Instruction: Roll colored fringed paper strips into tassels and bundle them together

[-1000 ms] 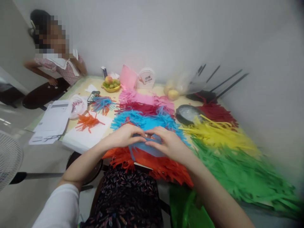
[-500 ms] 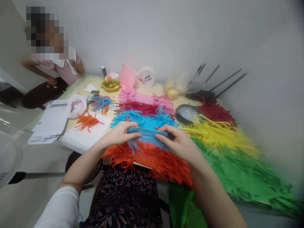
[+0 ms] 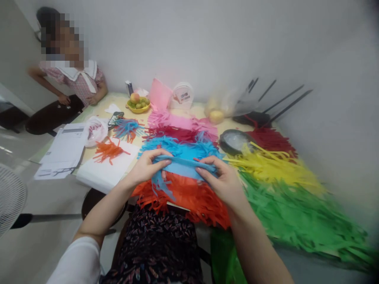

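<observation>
Between my hands a strip of blue fringed paper (image 3: pixel 183 162) is stretched sideways, its top edge folded or rolled. My left hand (image 3: pixel 149 165) pinches the left end between thumb and fingers, and cut fringes dangle below it. The right end is pinched by my right hand (image 3: pixel 220 175). Below the strip lies orange fringed paper (image 3: pixel 186 197) at the table's near edge. Just beyond are more blue fringed paper (image 3: pixel 192 151), dark red fringed paper (image 3: pixel 177 135) and pink fringed paper (image 3: pixel 180 121).
Green (image 3: pixel 296 209) and yellow fringed paper (image 3: pixel 278 169) cover the right side, near a dark round dish (image 3: pixel 235 142). To the left are an orange tassel (image 3: pixel 111 150), a phone (image 3: pixel 116 118), white sheets (image 3: pixel 63 148) and a fruit bowl (image 3: pixel 138 108). A person (image 3: pixel 79 85) sits at the far left.
My left hand has shifted slightly left along the blue strip, and more fringe hangs below it. The seated person's arm has lowered toward the table.
</observation>
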The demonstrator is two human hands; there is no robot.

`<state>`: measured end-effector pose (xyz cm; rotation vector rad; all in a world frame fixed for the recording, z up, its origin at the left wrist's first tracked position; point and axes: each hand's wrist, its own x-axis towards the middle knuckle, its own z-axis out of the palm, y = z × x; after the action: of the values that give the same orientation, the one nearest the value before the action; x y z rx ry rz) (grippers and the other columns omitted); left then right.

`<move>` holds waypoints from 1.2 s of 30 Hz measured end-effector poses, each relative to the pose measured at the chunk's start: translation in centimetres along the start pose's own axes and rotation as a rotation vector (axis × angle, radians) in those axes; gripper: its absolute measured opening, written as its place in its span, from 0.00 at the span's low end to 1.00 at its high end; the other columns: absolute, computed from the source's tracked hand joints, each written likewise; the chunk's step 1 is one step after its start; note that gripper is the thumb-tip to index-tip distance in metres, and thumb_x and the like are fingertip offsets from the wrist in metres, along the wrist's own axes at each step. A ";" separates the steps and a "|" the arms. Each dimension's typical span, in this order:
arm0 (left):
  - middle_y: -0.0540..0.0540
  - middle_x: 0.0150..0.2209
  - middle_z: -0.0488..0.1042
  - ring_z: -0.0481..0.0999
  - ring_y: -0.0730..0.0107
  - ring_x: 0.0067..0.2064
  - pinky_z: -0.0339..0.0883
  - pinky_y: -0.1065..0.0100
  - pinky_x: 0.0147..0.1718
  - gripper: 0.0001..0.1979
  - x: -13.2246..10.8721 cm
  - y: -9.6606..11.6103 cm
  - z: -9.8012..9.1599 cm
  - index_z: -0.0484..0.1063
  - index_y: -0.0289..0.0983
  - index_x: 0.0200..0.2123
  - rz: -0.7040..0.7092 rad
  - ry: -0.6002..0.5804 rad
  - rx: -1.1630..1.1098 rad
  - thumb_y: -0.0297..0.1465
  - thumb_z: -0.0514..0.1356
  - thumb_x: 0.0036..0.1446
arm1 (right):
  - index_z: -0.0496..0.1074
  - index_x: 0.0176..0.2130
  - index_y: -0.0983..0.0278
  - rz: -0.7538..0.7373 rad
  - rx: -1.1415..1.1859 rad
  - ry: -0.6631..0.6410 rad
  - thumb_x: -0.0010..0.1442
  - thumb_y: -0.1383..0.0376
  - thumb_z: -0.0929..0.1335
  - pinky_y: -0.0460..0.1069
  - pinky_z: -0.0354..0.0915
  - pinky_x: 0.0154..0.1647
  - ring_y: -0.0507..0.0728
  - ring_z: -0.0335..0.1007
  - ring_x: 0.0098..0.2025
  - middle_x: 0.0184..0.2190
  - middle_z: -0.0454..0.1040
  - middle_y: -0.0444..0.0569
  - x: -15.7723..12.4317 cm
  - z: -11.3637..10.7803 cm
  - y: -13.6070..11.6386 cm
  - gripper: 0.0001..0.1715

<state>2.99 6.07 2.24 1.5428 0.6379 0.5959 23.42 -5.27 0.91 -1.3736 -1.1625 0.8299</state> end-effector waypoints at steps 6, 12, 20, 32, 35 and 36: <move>0.50 0.21 0.73 0.74 0.74 0.21 0.68 0.74 0.21 0.09 -0.1 -0.5 -0.2 0.75 0.33 0.30 0.091 -0.044 -0.158 0.34 0.63 0.56 | 0.75 0.28 0.59 -0.207 0.071 0.006 0.56 0.66 0.70 0.56 0.67 0.51 0.53 0.69 0.24 0.20 0.72 0.40 0.1 -0.1 1.4 0.06; 0.48 0.26 0.74 0.76 0.72 0.26 0.70 0.71 0.28 0.10 0.0 -0.2 -0.4 0.74 0.33 0.31 0.180 -0.091 -0.055 0.34 0.60 0.58 | 0.72 0.26 0.58 -0.223 0.079 -0.031 0.57 0.67 0.68 0.52 0.68 0.43 0.55 0.69 0.30 0.22 0.71 0.42 0.7 -0.3 1.8 0.08; 0.45 0.39 0.78 0.76 0.68 0.39 0.68 0.69 0.40 0.10 -0.1 -0.3 -0.1 0.72 0.35 0.40 0.311 0.092 0.471 0.34 0.63 0.57 | 0.73 0.30 0.60 -0.171 -0.192 0.054 0.58 0.59 0.69 0.50 0.68 0.40 0.59 0.75 0.39 0.31 0.77 0.47 0.3 0.1 1.5 0.08; 0.51 0.26 0.76 0.77 0.71 0.28 0.68 0.70 0.32 0.09 -0.1 -0.3 -0.3 0.63 0.37 0.35 0.082 -0.105 0.088 0.36 0.60 0.60 | 0.73 0.33 0.60 -0.055 -0.160 0.071 0.57 0.58 0.71 0.52 0.69 0.39 0.56 0.75 0.29 0.24 0.75 0.42 -0.5 0.3 1.2 0.08; 0.52 0.25 0.76 0.75 0.74 0.23 0.68 0.72 0.28 0.10 -0.2 -0.7 0.2 0.64 0.36 0.39 0.070 -0.090 -0.143 0.34 0.61 0.59 | 0.76 0.37 0.61 -0.006 -0.030 0.105 0.58 0.59 0.71 0.49 0.69 0.29 0.54 0.73 0.24 0.22 0.76 0.42 -0.8 0.6 1.3 0.09; 0.51 0.25 0.76 0.75 0.75 0.22 0.68 0.72 0.27 0.10 -0.2 -0.9 0.4 0.66 0.35 0.40 0.070 -0.077 -0.187 0.34 0.62 0.58 | 0.77 0.38 0.61 -0.003 0.000 0.117 0.58 0.60 0.71 0.48 0.69 0.29 0.54 0.73 0.25 0.23 0.76 0.43 -0.9 0.6 1.5 0.09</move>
<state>3.13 5.71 1.33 1.4102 0.4581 0.6285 22.85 -5.80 -0.76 -1.4013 -1.0746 0.7373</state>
